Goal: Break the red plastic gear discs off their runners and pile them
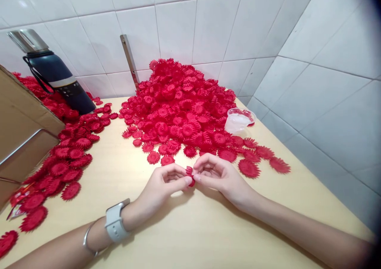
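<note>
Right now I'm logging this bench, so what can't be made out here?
Head view only:
- Small red piece: mostly covered by left hand and right hand fingertips.
- Cardboard box: cut by left edge.
- Clear cup: contents unclear.
- Red pile: count untellable.

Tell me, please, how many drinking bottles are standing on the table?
1. The dark blue bottle with a steel cap stands at the back left against the tiled wall, among red flower pieces. The cardboard box in front could hide another.
</note>
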`<act>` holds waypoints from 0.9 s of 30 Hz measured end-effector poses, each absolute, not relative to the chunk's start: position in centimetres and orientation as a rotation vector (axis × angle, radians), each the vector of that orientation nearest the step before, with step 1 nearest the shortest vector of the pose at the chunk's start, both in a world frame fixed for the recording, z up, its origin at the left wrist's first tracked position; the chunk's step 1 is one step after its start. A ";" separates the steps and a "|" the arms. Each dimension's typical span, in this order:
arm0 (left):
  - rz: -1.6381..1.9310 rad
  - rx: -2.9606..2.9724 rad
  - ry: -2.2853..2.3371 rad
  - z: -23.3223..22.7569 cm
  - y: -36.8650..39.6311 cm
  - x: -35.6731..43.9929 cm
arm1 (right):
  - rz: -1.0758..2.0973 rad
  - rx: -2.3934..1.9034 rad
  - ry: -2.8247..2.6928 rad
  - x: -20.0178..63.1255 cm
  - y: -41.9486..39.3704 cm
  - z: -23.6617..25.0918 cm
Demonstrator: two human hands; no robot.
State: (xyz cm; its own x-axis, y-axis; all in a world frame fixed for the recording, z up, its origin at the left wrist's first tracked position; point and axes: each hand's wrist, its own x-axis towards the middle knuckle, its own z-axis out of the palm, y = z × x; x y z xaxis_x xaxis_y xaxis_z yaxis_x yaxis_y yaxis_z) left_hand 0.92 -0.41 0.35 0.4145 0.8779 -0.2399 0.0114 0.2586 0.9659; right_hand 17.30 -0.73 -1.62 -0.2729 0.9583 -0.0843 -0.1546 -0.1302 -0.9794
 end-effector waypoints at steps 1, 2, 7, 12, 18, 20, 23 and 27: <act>0.736 1.161 0.979 0.3 -0.4 0.9 | 1.567 -1.014 -1.214 17.3 -0.7 -1.7; 0.737 1.157 0.981 0.2 -0.4 1.0 | 1.573 -1.009 -1.213 17.3 -0.8 -1.7; 0.743 1.121 0.977 -0.1 -0.5 1.0 | 1.598 -0.996 -1.207 17.3 -0.9 -1.6; 0.759 1.116 0.959 0.0 -0.5 0.8 | 1.643 -0.966 -1.202 17.4 -1.1 -1.5; 0.750 1.158 0.976 0.0 -0.3 0.9 | 1.628 -0.977 -1.219 17.4 -1.0 -1.5; 0.755 1.205 0.993 0.0 -0.4 1.0 | 1.609 -0.995 -1.221 17.3 -0.9 -1.5; 0.778 1.342 1.050 0.0 -0.9 0.9 | 1.606 -1.026 -1.202 17.2 -1.0 -1.5; 0.818 1.649 1.109 0.1 -1.6 0.7 | 1.642 -1.042 -1.171 17.2 -1.2 -1.4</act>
State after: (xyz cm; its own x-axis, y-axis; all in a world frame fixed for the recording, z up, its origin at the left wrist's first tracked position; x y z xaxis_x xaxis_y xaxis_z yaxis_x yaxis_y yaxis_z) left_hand 0.71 -1.57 0.05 0.3641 0.9312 0.0193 0.2935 -0.1344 0.9465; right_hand 17.19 -1.21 -1.37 -0.2971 0.9429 -0.1506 -0.1646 -0.2059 -0.9646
